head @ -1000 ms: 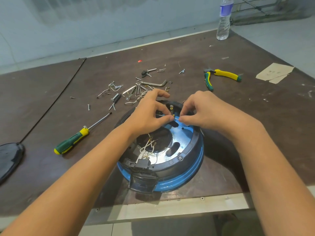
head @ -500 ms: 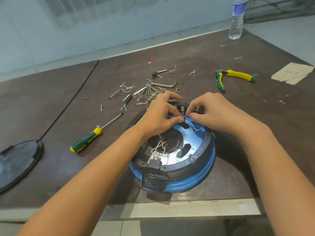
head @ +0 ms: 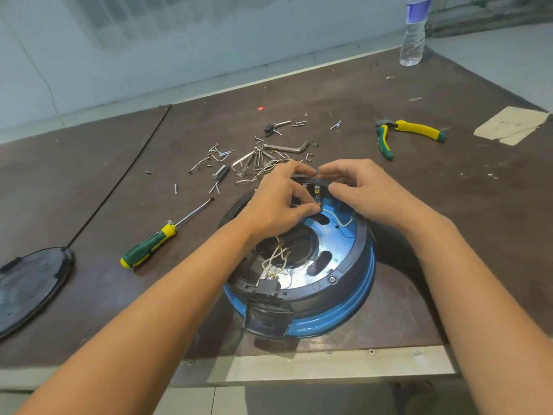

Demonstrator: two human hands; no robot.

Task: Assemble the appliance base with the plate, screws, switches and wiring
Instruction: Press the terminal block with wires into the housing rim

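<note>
Appliance base (head: pixel 344 295) upside down on the desk (head: pixel 89 205), close to its near edge, with the blue ring at the bottom and the shiny plate (head: pixel 336 244) seated inside. Looks like the wiring step, at the small switch (head: pixel 317 195) on the far rim. Left grip (head: pixel 281 202) clenched in a pinch, with thumb and forefinger meeting at the end of a thin white wire (head: pixel 337 218) right beside that switch. Right grip (head: pixel 362 190) curled over the far rim just right of it; cannot tell whether anything is pinched there. To do this well: steady the base with the right, keep the pinch low on the wire's end, feed it straight to the terminal, and lay the slack flat on the plate, away from the slots. Push gently, to avoid kinking so thin a wire or tugging it out sideways, which seems the likely risk. Keep clear of the loose bundle of white wires (head: pixel 275 259) by the black connector block (head: pixel 267 287) at the near rim. Within reach on the dark brown board: a green-and-yellow screwdriver (head: pixel 155 247) to the left, a heap of screws (head: pixel 254 163) and a bent hex key (head: pixel 287 148) just beyond the base, pliers (head: pixel 413 130) at far right, a paper scrap (head: pixel 511 124) further right, a round black cover (head: pixel 30 289) at the left edge, a water bottle (head: pixel 414 31) at the far right corner. Beyond the desk, a pale wall and pale floor, in flat, soft light.
</note>
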